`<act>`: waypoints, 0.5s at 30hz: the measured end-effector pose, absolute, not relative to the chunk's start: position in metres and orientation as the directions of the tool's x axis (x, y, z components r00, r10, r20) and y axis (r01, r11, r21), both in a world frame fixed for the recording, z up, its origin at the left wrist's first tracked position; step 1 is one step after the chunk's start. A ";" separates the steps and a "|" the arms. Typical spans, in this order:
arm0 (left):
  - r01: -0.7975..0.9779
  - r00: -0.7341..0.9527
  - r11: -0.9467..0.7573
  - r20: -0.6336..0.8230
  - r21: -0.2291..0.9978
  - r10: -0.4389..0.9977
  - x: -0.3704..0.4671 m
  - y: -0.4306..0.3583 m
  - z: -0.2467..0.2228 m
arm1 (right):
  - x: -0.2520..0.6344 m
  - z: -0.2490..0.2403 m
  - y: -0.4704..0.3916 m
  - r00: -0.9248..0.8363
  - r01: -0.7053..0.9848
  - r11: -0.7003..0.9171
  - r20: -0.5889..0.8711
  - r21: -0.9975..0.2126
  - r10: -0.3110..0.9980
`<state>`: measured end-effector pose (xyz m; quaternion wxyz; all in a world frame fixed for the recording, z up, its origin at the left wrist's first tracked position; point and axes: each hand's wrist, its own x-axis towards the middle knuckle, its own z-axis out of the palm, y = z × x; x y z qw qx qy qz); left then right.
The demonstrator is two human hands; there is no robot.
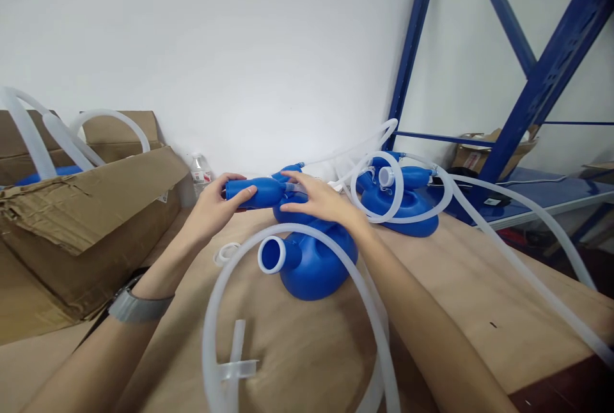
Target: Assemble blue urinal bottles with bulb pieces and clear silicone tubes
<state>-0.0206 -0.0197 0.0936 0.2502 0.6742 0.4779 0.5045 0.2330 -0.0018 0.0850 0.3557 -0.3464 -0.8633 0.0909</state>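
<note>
A blue plastic funnel-like sleeve (pixel 259 192) is gripped by my left hand (pixel 218 202), its fingers wrapped round the wide end. My right hand (pixel 316 197) curves round the clear connector (pixel 295 190) at the sleeve's narrow end, thumb below and fingers above. Part of that joint is hidden by the fingers. Below my hands stands a blue urinal bottle (pixel 316 266) with a white-rimmed neck turned toward me. A translucent hose (pixel 215 298) arches in front of it. Beside the bottle lies a white ring (pixel 226 254).
An open cardboard box (pixel 96 208) with hoses stands at the left, a clear plastic bottle (pixel 199 172) behind it. More blue bottles (pixel 407 211) with coiled hoses stand at the right. A blue metal rack (pixel 522 106) rises beyond. A translucent tube piece (pixel 237 349) lies in front.
</note>
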 end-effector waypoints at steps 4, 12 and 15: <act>0.318 0.027 -0.410 0.424 0.855 0.905 -0.018 -0.020 0.094 | 0.248 0.087 0.000 -0.534 0.530 0.673 0.413 -0.516 0.737; 0.291 -0.016 -0.394 0.416 0.872 0.909 -0.011 -0.020 0.089 | 0.231 0.082 0.004 -0.491 0.636 0.680 0.489 -0.365 0.721; 0.247 -0.001 -0.389 0.402 0.888 0.916 -0.013 -0.018 0.087 | 0.228 0.077 0.007 -0.418 0.739 0.610 0.517 -0.285 0.747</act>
